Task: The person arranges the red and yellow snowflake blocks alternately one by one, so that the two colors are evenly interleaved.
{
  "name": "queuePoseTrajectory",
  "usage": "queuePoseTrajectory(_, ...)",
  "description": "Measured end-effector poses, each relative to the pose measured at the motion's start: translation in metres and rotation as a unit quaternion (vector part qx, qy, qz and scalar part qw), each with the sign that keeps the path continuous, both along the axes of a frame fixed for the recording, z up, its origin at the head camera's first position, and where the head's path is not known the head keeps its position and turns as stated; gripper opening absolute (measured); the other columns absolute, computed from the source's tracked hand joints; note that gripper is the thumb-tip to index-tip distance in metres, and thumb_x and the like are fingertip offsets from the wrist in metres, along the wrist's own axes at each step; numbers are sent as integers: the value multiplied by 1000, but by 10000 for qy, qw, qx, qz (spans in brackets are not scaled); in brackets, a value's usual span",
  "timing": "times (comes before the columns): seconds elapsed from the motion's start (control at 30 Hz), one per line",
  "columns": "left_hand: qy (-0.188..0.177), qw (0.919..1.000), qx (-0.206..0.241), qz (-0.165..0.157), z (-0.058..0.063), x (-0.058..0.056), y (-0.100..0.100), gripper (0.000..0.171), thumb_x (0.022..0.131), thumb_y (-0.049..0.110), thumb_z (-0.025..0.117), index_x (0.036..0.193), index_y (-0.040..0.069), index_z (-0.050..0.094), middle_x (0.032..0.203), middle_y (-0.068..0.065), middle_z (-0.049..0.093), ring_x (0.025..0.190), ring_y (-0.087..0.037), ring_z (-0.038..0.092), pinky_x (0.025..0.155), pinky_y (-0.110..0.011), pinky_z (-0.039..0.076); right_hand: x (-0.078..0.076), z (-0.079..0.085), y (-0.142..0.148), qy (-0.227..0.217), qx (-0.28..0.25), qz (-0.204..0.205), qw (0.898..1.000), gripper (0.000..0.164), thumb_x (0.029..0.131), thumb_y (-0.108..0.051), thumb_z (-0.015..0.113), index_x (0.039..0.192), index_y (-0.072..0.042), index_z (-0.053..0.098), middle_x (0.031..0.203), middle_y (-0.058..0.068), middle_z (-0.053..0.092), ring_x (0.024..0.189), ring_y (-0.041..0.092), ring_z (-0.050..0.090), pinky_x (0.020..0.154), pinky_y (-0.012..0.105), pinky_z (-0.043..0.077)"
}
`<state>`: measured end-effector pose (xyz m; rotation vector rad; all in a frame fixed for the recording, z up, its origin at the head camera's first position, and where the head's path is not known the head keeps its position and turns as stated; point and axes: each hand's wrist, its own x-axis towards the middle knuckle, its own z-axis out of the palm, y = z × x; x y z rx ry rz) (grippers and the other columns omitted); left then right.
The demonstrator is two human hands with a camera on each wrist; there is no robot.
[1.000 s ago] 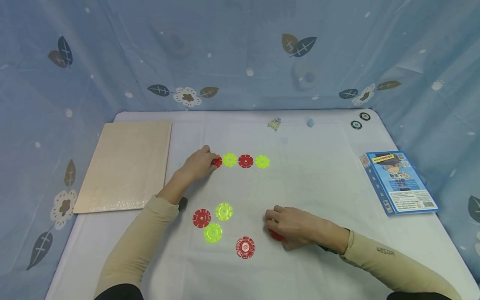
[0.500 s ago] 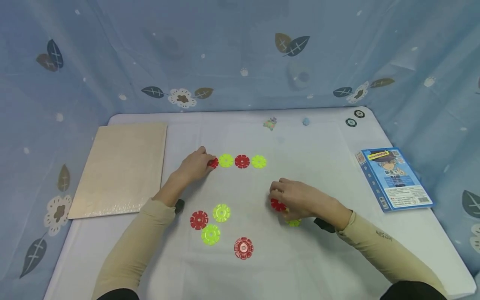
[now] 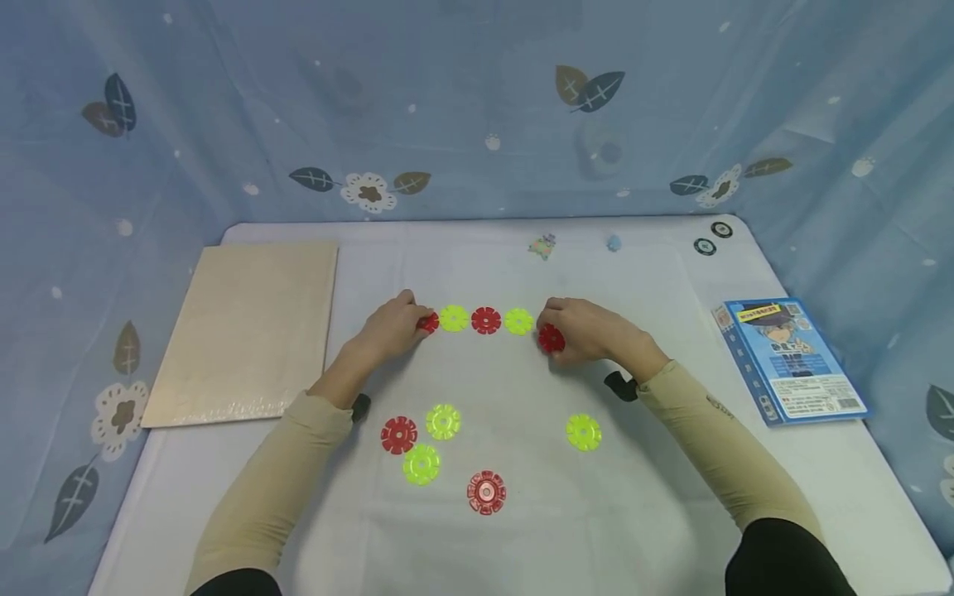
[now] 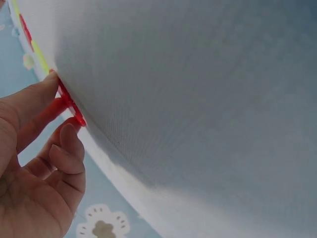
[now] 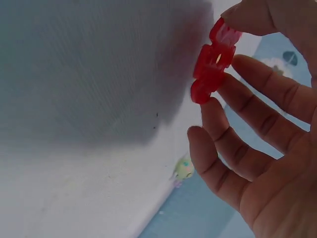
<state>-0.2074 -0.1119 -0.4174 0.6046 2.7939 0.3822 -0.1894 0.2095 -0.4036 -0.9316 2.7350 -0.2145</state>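
A row of notched plastic building discs lies across the middle of the table in the head view: a yellow-green disc, a red disc and a second yellow-green disc. At its left end my left hand pinches a red disc between thumb and fingers, low on the cloth. My right hand holds another red disc close beside the row's right end. In the right wrist view this disc is tilted above the cloth, between thumb and fingertips.
Nearer me lie loose discs: a red one, yellow-green ones, and a raised red one. A single yellow-green disc lies to the right. A beige board stands left, a blue box right.
My right hand has moved away from me, carrying the red disc up to the row's right end and uncovering a yellow-green disc behind it. My left hand has stayed at the left end.
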Motion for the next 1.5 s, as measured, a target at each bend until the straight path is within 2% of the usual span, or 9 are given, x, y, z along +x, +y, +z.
queuePoseTrajectory(0.17,-55,10000,-16,1,0,0,1,42,90,17,67,130,5,61,110,-16,57,91,-24,57,80,-35,50,-18,-2,-1,-294,132,-341,9989,41,72,-21,77,110,-12,65,106,4,62,91,20,60,79,36,55)
queuePoseTrajectory(0.37,-75,10000,-2,20,0,1,0,42,90,17,67,130,5,60,111,-16,56,91,-24,56,80,-35,51,-29,-4,-3,-361,43,-356,9987,34,72,-20,76,104,-12,67,105,4,61,90,21,59,81,35,54)
queuePoseTrajectory(0.63,-38,10000,62,47,-1,0,-1,41,90,17,68,129,5,61,110,-15,57,91,-23,57,81,-36,51,-35,-6,-2,-506,-115,-420,9978,32,75,-21,75,105,-13,67,105,4,61,93,21,57,82,37,54)
queuePoseTrajectory(0.87,-33,10000,58,68,-2,0,0,42,90,18,67,129,6,61,111,-15,57,91,-23,57,81,-36,51,-35,-6,-3,-393,-185,-325,9985,31,78,-22,74,107,-13,68,106,4,62,94,21,58,84,36,54)
queuePoseTrajectory(1.0,-25,10000,67,68,-1,0,0,42,90,18,67,130,6,61,110,-16,57,90,-23,56,81,-35,50,-32,-6,-2,-229,-219,-243,9992,31,78,-22,74,108,-14,68,107,4,63,96,22,59,85,38,54)
queuePoseTrajectory(1.2,-2,10000,63,67,0,1,0,42,90,18,68,130,6,61,111,-16,57,90,-23,56,81,-35,51,-22,-3,2,272,-167,-71,9995,31,78,-23,75,107,-13,70,106,4,65,96,22,59,84,39,53)
queuePoseTrajectory(1.37,-18,10000,56,58,0,1,0,42,90,18,67,130,5,61,111,-16,57,91,-23,56,81,-35,51,-6,-4,7,623,-9,135,9980,33,77,-23,76,107,-12,68,106,5,66,96,23,58,86,40,51)
queuePoseTrajectory(1.5,-38,10000,46,58,0,1,0,41,91,17,67,130,5,61,111,-16,57,92,-24,57,82,-36,50,11,-7,12,757,-77,301,9966,31,75,-24,77,103,-14,69,104,3,66,94,23,57,85,40,50)
